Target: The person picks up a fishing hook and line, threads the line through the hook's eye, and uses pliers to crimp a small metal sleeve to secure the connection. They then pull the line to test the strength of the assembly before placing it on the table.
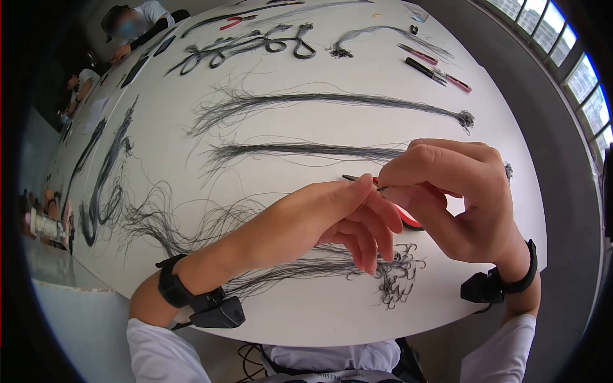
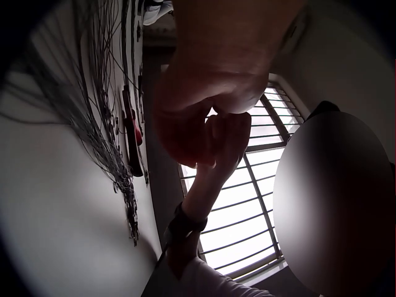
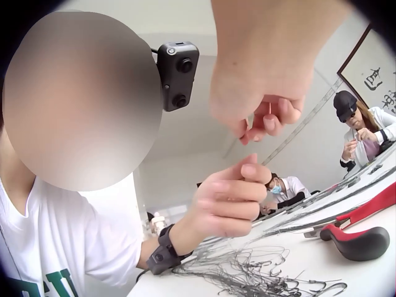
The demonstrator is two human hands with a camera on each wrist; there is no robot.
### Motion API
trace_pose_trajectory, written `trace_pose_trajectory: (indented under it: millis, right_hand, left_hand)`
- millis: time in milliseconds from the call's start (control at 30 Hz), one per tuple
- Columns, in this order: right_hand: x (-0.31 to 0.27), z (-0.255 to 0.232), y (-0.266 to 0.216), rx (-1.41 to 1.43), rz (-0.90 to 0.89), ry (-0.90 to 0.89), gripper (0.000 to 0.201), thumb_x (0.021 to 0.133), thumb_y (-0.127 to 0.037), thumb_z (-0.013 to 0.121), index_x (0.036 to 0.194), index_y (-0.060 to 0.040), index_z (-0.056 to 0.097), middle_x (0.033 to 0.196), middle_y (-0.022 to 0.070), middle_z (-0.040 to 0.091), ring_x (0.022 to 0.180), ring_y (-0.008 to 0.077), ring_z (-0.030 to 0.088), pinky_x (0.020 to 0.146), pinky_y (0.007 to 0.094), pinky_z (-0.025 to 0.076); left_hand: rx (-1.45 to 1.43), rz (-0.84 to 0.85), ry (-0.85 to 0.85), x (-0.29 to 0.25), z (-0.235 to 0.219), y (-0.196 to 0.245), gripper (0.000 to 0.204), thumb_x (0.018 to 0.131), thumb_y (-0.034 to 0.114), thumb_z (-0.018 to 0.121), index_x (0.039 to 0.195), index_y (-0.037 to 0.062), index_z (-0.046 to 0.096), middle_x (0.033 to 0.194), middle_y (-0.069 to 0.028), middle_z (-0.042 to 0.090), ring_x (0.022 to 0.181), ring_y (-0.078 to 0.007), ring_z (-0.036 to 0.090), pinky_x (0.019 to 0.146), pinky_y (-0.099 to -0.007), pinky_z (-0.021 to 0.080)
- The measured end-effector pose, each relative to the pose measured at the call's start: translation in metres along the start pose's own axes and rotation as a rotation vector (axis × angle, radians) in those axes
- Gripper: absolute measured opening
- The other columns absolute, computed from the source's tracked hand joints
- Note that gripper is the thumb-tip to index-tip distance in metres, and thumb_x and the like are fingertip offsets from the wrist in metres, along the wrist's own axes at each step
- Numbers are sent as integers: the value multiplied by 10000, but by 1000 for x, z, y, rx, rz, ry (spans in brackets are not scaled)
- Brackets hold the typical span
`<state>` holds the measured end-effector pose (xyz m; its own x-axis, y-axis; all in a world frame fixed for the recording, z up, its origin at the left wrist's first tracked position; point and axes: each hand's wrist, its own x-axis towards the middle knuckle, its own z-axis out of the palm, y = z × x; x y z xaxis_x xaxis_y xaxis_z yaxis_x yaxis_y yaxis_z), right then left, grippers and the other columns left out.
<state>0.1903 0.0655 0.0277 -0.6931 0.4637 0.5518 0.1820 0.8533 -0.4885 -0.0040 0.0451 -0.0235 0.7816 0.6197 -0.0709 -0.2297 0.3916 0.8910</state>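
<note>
My left hand (image 1: 345, 210) and right hand (image 1: 453, 191) meet fingertip to fingertip above the table. Right thumb and forefinger pinch a small dark thing (image 1: 382, 189), too small to tell its kind. The left thumb presses toward the forefinger at the same spot, its other fingers loosely curled, as the right wrist view shows of the left hand (image 3: 229, 201). Below the hands lies a bundle of dark lines (image 1: 287, 271) ending in a cluster of fish hooks (image 1: 399, 274). Red-and-black pliers (image 3: 359, 241) rest on the table, partly hidden by the right hand in the head view.
Two more line bundles (image 1: 306, 99) stretch across the table (image 1: 319, 319) farther off. Small snips (image 1: 424, 70) lie at the back right, and red-handled pliers (image 1: 236, 21) at the back. Other people (image 3: 368, 133) sit along the table. Barred windows (image 1: 549, 29) are on the right.
</note>
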Motion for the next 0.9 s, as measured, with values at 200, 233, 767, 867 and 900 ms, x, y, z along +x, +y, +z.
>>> trace_pose_trajectory:
  millis: [200,233,767,867,900]
  right_hand:
    - [0,-6,12,-43,105,39,39,807,27,554,812,10,588,707,64,602,500,101,528,436,208,375]
    - [-1,-5,14,-43,109,60,37,815,20,551,818,11,587,714,66,603,503,97,525,446,208,379]
    - [-7,18,39,-153,293,-22,18,792,-59,591,795,-52,607,572,61,568,454,175,510,429,297,375]
    - [-14,26,39,-197,196,-101,22,773,-86,594,778,-76,613,581,74,584,498,239,552,444,344,405]
    - [-14,27,35,-220,159,-135,18,745,-80,600,760,-87,606,555,64,558,507,245,553,442,354,400]
  left_hand:
    - [113,-85,20,-3,14,9,712,955,524,101,1036,-59,501,673,-143,597,497,-134,508,482,-226,407]
    - [136,-102,11,-4,14,10,739,944,544,81,1023,-55,507,637,-121,584,459,-107,455,445,-212,351]
    - [96,38,-112,-11,18,17,607,973,456,170,985,-28,535,635,-113,547,511,-170,531,515,-270,418]
    - [-31,251,8,-7,16,15,574,979,421,166,1023,-30,520,725,-165,583,623,-246,588,626,-347,481]
    - [-59,289,42,-6,13,17,561,981,416,162,1098,-24,489,887,-211,608,806,-290,608,751,-381,480]
